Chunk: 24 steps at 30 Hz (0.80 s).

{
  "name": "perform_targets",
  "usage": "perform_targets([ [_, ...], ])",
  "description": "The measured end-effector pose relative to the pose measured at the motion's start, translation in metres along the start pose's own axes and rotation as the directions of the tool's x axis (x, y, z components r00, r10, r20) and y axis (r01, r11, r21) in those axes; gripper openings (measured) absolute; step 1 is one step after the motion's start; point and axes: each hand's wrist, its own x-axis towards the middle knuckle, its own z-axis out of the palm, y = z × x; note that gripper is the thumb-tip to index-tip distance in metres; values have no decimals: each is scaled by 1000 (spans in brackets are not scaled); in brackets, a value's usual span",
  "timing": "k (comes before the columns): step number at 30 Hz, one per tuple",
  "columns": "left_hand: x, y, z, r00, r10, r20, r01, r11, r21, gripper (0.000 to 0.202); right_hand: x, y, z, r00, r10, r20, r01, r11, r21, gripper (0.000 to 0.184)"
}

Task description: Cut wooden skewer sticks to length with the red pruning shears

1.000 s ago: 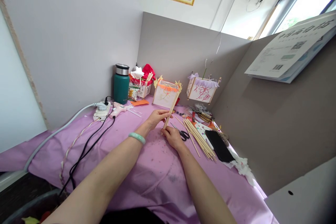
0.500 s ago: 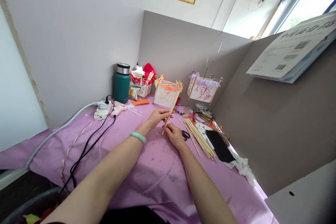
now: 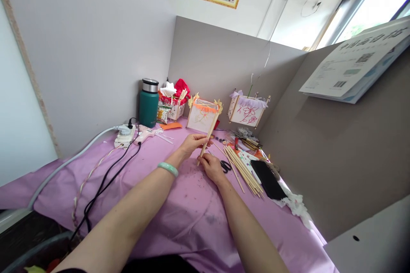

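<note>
Thin pale wooden sticks (image 3: 212, 124), a few held together, slant upward between my two hands over the cloth. My left hand (image 3: 193, 144), with a green bangle at the wrist, pinches them around the middle. Lower down, my right hand (image 3: 211, 166) grips their near end. Black-handled scissors (image 3: 226, 166) lie just right of my right hand, partly hidden by it. Beyond the sticks stands a small paper lantern (image 3: 200, 118) with orange fringe and yellow star shapes. A bundle of loose wooden sticks (image 3: 245, 172) rests to the right.
A purple cloth (image 3: 185, 217) covers the table. At left are a teal bottle (image 3: 148, 104), a pink glue gun (image 3: 144, 135) and a power strip (image 3: 124, 137) with cables. A black phone (image 3: 267, 179) lies at right. A purple-fringed lantern (image 3: 246, 111) hangs behind.
The view has tilted slightly upward. Both hands keep their hold on the sticks, with hardly any movement.
</note>
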Motion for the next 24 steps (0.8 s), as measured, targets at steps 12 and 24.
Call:
perform_targets([
  [12,29,65,35,974,222,35,-214,962,-169,31,-2,0,1,1000,-14,25,14,1000,4,28],
  [24,33,70,55,975,222,-13,-222,965,-137,26,-2,-2,0,999,36,41,-37,999,33,28],
])
